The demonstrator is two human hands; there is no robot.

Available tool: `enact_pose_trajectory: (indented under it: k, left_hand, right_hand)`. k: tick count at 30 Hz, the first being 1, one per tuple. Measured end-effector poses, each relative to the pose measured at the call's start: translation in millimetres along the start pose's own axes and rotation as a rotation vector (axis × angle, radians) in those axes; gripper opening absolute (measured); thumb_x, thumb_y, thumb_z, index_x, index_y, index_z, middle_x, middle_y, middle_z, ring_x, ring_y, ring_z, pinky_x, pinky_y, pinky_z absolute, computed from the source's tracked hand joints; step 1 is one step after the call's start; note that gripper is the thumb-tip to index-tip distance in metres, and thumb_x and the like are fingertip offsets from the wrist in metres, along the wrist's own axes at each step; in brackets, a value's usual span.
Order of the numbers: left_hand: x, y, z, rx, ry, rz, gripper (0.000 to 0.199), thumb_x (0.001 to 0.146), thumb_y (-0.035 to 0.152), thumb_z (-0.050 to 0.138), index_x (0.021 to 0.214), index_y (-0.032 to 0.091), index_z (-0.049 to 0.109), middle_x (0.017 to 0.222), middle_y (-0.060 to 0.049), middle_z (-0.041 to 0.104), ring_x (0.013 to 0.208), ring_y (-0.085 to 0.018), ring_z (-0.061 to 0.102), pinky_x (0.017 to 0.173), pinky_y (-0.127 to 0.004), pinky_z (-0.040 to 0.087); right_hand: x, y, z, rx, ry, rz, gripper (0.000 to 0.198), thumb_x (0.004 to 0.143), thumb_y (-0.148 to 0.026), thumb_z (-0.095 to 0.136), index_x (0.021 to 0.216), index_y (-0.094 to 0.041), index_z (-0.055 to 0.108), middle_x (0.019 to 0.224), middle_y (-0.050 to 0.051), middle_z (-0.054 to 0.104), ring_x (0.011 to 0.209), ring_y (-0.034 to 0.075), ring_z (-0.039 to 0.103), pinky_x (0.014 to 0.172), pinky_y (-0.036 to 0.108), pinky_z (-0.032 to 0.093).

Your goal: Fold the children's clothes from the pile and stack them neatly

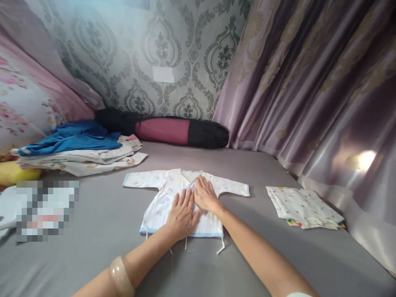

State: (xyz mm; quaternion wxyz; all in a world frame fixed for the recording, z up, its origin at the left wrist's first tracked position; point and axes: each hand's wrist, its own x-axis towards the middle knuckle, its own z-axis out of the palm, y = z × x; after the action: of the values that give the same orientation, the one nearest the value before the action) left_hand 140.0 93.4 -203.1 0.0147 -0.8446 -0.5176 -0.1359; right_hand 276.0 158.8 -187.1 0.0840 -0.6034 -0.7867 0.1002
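A small white baby shirt (pixel 154 208) with pale blue trim lies spread on the grey sheet, its sleeves stretched out to both sides. Thin white ties hang from its lower hem. My left hand (pixel 182 214) rests flat on the middle of the shirt, fingers extended. Just above and to the right, my right hand (pixel 206 194) presses flat near the neckline, covering part of the front. The two hands are close together, and neither grips the cloth. A pale bangle (pixel 121 275) circles my left wrist.
Folded patterned cloth (pixel 305 207) lies at the right, near the curtain (pixel 287 82). At the left are a pile of clothes with a blue garment (pixel 74 138) on top and a blurred-out item (pixel 48 211). A long black and maroon bag (pixel 162 131) lies along the wall.
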Motion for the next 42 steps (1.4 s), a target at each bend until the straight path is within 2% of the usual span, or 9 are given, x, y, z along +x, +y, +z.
enact_pose_trajectory:
  k: [6,9,11,14,17,20,30,36,42]
  left_hand:
    - [-1,4,4,0.004,0.046,-0.015,0.062,0.092,0.046,0.033,0.142,0.009,0.04,0.149,-0.018,0.036,0.139,-0.035,0.028,0.111,-0.053,0.021]
    - [-2,5,1,-0.012,0.051,-0.031,0.061,0.093,0.046,0.033,0.141,0.01,0.04,0.149,-0.017,0.036,0.14,-0.034,0.028,0.112,-0.052,0.021]
    - [-3,6,-2,-0.025,0.051,-0.037,0.06,0.093,0.047,0.034,0.14,0.011,0.041,0.149,-0.016,0.037,0.139,-0.034,0.029,0.112,-0.051,0.021]
    - [-3,7,-6,-0.045,0.048,-0.045,0.06,0.092,0.047,0.035,0.139,0.011,0.042,0.149,-0.016,0.038,0.139,-0.034,0.029,0.112,-0.051,0.022]
    - [-3,8,-7,-0.057,0.036,-0.059,0.061,0.092,0.048,0.035,0.14,0.01,0.041,0.149,-0.017,0.036,0.139,-0.035,0.028,0.112,-0.053,0.021]
    - [-3,8,-7,-0.055,0.012,-0.07,0.063,0.093,0.05,0.034,0.141,0.009,0.04,0.15,-0.018,0.034,0.14,-0.037,0.026,0.112,-0.055,0.019]
    - [-1,9,-10,-0.084,-0.081,-0.082,0.067,0.094,0.052,0.026,0.144,0.007,0.035,0.153,-0.019,0.028,0.142,-0.038,0.017,0.113,-0.058,0.013]
    - [0,-5,-31,-0.216,-0.177,-0.032,0.071,0.093,0.06,0.023,0.144,0.011,0.033,0.155,-0.018,0.022,0.143,-0.033,0.018,0.113,-0.055,0.018]
    - [-6,-45,-35,-0.082,-0.019,-0.108,0.051,0.096,0.044,0.03,0.135,0.015,0.044,0.146,-0.017,0.041,0.138,-0.026,0.034,0.114,-0.05,0.021]
  right_hand:
    - [31,13,-6,0.002,0.032,0.003,0.059,0.098,-0.041,0.027,0.146,-0.007,0.031,0.155,0.016,0.023,0.144,0.026,0.015,0.116,0.047,0.008]
    - [46,24,-17,0.071,0.081,0.012,0.049,0.099,-0.037,0.027,0.138,-0.015,0.046,0.146,0.012,0.042,0.137,0.021,0.033,0.113,0.038,0.02]
    - [56,35,-26,0.109,0.137,0.102,0.046,0.1,-0.03,0.021,0.131,-0.019,0.053,0.134,0.009,0.056,0.125,0.017,0.048,0.105,0.03,0.031]
    - [67,51,-35,0.097,0.133,0.169,0.038,0.098,-0.027,0.031,0.114,-0.022,0.064,0.119,0.01,0.064,0.115,0.021,0.054,0.097,0.034,0.037]
    - [75,58,-36,0.092,0.089,0.19,0.024,0.091,-0.031,0.048,0.1,-0.024,0.069,0.106,0.007,0.069,0.108,0.025,0.056,0.093,0.038,0.038]
    - [81,57,-31,0.093,0.068,0.205,0.02,0.086,-0.032,0.055,0.098,-0.024,0.068,0.103,0.006,0.069,0.105,0.025,0.057,0.092,0.039,0.038]
    - [76,50,-19,0.021,0.114,0.28,0.023,0.094,-0.027,0.041,0.106,-0.021,0.06,0.118,0.008,0.06,0.115,0.024,0.049,0.094,0.039,0.033]
    - [84,20,-33,-0.057,0.11,0.195,0.022,0.092,-0.026,0.047,0.106,-0.021,0.064,0.116,0.01,0.061,0.115,0.026,0.048,0.095,0.037,0.03]
    - [94,-41,-15,-0.081,0.104,-0.044,0.031,0.096,-0.03,0.04,0.118,-0.026,0.061,0.119,0.008,0.061,0.112,0.024,0.049,0.092,0.035,0.031]
